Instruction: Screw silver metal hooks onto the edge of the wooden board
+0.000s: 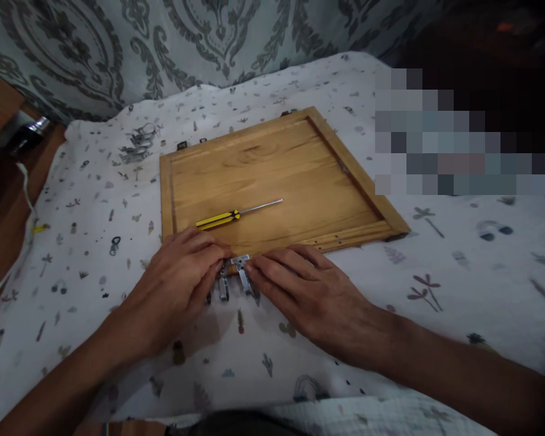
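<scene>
A framed wooden cabinet door (272, 172) lies flat on the patterned cloth. At its near edge sit two metal hinges, a left hinge (224, 289) and a right hinge (244, 278), their arms sticking out past the wood. My left hand (179, 281) is closed, its fingertips pinching around the left hinge and partly covering it. Bent fingers of my right hand (309, 284) press against the side of the right hinge, over the door's edge. Just beyond my left hand, a yellow-and-black screwdriver (218, 219) rests on the door panel, its shaft pointing right.
Several loose metal hinges (137, 144) lie in a pile on the white printed cloth (104, 242), left of the door. A white cable (25, 181) hangs by the wooden furniture at left. A grey patterned curtain (186, 36) hangs behind; a blurred-out patch covers the upper right.
</scene>
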Demonstrator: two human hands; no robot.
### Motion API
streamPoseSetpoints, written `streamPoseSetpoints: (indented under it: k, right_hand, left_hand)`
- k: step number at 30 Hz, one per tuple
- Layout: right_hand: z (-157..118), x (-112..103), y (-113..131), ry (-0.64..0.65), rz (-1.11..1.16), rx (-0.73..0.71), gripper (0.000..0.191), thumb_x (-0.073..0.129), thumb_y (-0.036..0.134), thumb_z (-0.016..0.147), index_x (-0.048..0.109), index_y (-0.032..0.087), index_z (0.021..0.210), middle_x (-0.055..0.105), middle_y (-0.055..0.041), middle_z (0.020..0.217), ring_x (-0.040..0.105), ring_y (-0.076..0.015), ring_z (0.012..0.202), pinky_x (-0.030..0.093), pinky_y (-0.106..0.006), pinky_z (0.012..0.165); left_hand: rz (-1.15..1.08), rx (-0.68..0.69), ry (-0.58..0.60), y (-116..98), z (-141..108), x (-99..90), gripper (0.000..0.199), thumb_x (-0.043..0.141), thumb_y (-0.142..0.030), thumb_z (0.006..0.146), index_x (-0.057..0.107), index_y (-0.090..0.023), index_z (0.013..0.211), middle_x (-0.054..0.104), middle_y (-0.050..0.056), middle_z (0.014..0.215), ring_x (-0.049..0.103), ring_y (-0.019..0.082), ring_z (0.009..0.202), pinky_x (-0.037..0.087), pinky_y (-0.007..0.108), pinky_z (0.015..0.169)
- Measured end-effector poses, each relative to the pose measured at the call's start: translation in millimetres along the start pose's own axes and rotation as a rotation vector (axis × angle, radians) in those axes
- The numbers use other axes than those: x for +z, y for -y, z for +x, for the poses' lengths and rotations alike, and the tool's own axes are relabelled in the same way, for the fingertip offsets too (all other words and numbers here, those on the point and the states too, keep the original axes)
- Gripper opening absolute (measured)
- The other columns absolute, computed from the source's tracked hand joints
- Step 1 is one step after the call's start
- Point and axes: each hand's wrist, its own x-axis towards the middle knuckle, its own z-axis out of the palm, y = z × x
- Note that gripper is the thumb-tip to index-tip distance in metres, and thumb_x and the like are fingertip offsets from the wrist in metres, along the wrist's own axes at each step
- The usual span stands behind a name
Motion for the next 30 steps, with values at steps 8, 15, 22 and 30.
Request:
streamPoseSetpoints:
  k: [8,15,22,30]
  right_hand:
    - [0,-1,2,0.007,0.016,0.013,0.034,0.04,0.01,0.105,0.072,0.006,0.115,0.075,-0.0106,0.111,0.058,-0.0232,0.098,0.048,-0.038,0.088]
    - [-2,1,2,0.015,0.003,0.015,0.031,0.043,0.011,0.105,0.073,0.009,0.114,0.075,-0.0106,0.113,0.059,-0.0224,0.099,0.049,-0.038,0.088]
    - [-2,1,2,-0.008,-0.008,0.033,0.038,0.036,0.012,0.107,0.075,0.013,0.108,0.077,-0.0064,0.11,0.062,-0.0211,0.097,0.048,-0.037,0.087]
    - [-2,2,3,-0.012,0.029,0.034,0.034,0.04,0.011,0.105,0.074,0.008,0.109,0.075,-0.01,0.109,0.059,-0.0222,0.097,0.046,-0.038,0.087]
  left_hand:
    - [-0.006,-0.015,0.009,-1,0,0.2,0.03,0.041,-0.026,0.108,0.07,-0.02,0.105,0.072,0.007,0.109,0.064,0.025,0.102,0.051,0.044,0.089]
    - [0.049,-0.006,0.019,-6,-3,5.2,0.028,0.061,-0.046,0.1,0.067,-0.021,0.111,0.07,0.008,0.116,0.062,0.029,0.109,0.051,0.047,0.091]
    - [0.195,0.02,-0.03,-15,1,13.5,0.03,0.078,-0.042,0.089,0.065,-0.017,0.099,0.071,0.011,0.104,0.064,0.034,0.099,0.052,0.055,0.085]
    - [0.174,0.006,-0.028,-16,2,14.4,0.022,0.075,-0.036,0.092,0.065,-0.017,0.098,0.07,0.01,0.105,0.064,0.032,0.1,0.051,0.054,0.086]
